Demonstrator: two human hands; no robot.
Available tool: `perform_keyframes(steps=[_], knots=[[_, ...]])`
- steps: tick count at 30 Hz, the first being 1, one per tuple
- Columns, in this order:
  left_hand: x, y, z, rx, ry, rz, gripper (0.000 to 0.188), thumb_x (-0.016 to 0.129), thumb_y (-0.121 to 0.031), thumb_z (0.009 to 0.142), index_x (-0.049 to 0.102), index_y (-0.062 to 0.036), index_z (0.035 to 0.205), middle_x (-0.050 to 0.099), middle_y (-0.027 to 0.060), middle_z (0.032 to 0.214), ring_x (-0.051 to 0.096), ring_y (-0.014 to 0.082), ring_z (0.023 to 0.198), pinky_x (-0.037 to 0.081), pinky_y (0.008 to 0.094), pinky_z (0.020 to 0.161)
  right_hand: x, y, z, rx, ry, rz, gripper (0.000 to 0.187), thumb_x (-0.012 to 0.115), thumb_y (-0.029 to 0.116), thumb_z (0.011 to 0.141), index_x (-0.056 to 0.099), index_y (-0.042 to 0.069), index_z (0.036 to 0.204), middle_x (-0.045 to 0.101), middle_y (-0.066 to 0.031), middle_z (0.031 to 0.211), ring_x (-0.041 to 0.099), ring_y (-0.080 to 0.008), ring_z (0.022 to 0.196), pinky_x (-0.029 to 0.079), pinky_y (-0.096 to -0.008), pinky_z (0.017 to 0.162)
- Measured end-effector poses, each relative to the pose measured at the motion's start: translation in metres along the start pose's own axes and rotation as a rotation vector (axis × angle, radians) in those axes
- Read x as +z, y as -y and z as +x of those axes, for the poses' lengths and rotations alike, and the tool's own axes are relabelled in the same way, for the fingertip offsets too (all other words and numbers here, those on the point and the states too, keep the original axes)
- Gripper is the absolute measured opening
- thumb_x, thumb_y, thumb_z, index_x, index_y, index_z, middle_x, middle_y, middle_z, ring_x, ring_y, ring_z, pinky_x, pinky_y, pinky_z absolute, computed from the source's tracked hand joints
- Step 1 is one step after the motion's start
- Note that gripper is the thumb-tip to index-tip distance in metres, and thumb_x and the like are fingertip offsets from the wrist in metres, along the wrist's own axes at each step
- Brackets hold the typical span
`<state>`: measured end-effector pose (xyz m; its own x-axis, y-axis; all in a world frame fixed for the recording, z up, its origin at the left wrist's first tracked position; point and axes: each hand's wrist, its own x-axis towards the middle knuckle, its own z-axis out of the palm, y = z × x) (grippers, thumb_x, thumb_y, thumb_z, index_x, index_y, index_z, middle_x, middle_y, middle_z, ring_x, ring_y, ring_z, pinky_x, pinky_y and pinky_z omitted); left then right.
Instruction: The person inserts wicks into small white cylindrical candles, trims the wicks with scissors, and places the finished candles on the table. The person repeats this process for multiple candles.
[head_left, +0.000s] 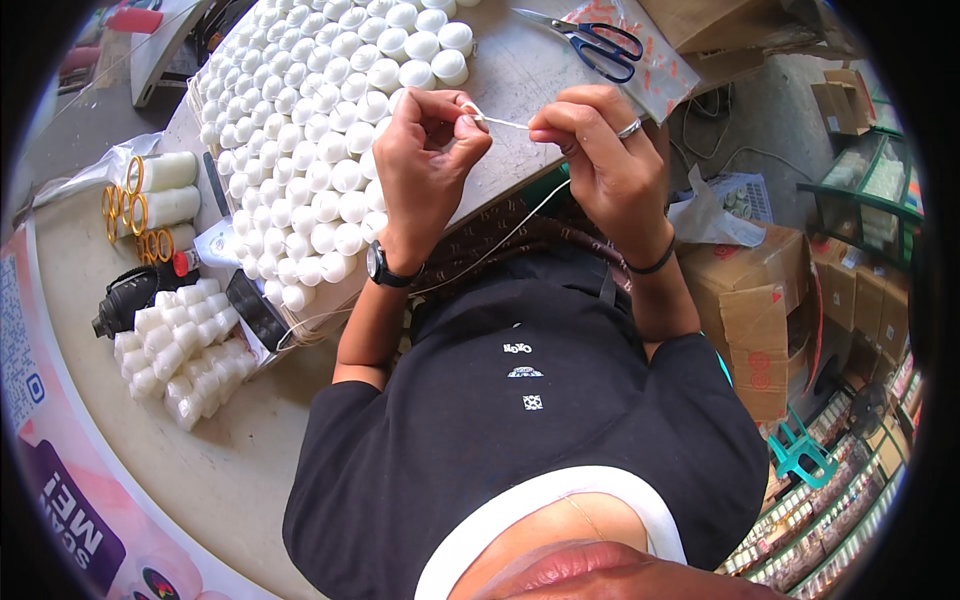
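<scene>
A short white string (503, 122) is stretched between my two hands above the table's near edge. My left hand (425, 150), a watch on its wrist, pinches one end, where a small white loop or fold shows at the fingertips. My right hand (600, 145), wearing a ring, has thumb and fingers closed on the other end. A longer thin white cord (520, 222) runs below the right hand down toward the lower left. Close beside my left hand, many white short cylinders with rounded tops (330, 148) stand packed in rows; their exact kind I cannot tell.
Scissors (605, 60) with dark blue handles lie at the table's far right, beside a printed plastic bag (650, 70). Bundled white cups (180, 350), a black bottle (128, 298) and gold-ringed rolls (165, 205) are at left. Cardboard boxes (745, 290) and a green stool (803, 450) stand at right.
</scene>
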<state>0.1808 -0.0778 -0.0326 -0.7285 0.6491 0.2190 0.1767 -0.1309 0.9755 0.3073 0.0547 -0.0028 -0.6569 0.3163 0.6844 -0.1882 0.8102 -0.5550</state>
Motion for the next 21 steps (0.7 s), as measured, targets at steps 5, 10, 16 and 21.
perform_keyframes(steps=[5, 10, 16, 21], knots=[[-0.006, 0.000, 0.001, 0.014, -0.103, -0.135, 0.012, 0.062, 0.005, 0.089, 0.050, 0.0021, 0.091, 0.064, 0.0121, 0.095, 0.062, 0.0088, 0.077, 0.053, 0.0214, 0.071, 0.003, 0.002, -0.004, 0.007, 0.003, 0.005, 0.022, 0.070, -0.012, 0.073, 0.062, 0.001, 0.089, 0.060, -0.0085, 0.089, 0.062, -0.0258, 0.078, 0.052, -0.0364, 0.066], [-0.009, -0.003, 0.000, 0.024, -0.093, -0.281, 0.010, 0.058, 0.006, 0.091, 0.049, 0.0011, 0.091, 0.062, 0.0122, 0.095, 0.060, 0.0102, 0.080, 0.051, 0.0219, 0.073, 0.005, -0.001, -0.003, 0.128, 0.005, 0.049, 0.016, 0.071, -0.003, 0.080, 0.062, 0.003, 0.092, 0.062, -0.0084, 0.091, 0.063, -0.0270, 0.082, 0.050, -0.0386, 0.071], [0.004, -0.005, -0.002, 0.056, -0.116, -0.244, 0.013, 0.060, 0.008, 0.089, 0.049, 0.0016, 0.092, 0.061, 0.0103, 0.096, 0.058, 0.0087, 0.081, 0.050, 0.0212, 0.073, 0.012, 0.000, 0.010, 0.075, 0.120, -0.046, 0.021, 0.069, 0.020, 0.089, 0.063, 0.006, 0.104, 0.064, -0.0092, 0.098, 0.063, -0.0304, 0.093, 0.046, -0.0410, 0.086], [0.009, -0.008, -0.004, 0.065, -0.115, -0.284, 0.014, 0.061, 0.008, 0.089, 0.049, 0.0020, 0.092, 0.060, 0.0101, 0.097, 0.059, 0.0088, 0.081, 0.051, 0.0217, 0.073, 0.025, 0.005, 0.012, 0.151, 0.078, 0.189, 0.013, 0.070, 0.002, 0.085, 0.066, 0.003, 0.098, 0.065, -0.0104, 0.095, 0.065, -0.0283, 0.082, 0.052, -0.0352, 0.070]])
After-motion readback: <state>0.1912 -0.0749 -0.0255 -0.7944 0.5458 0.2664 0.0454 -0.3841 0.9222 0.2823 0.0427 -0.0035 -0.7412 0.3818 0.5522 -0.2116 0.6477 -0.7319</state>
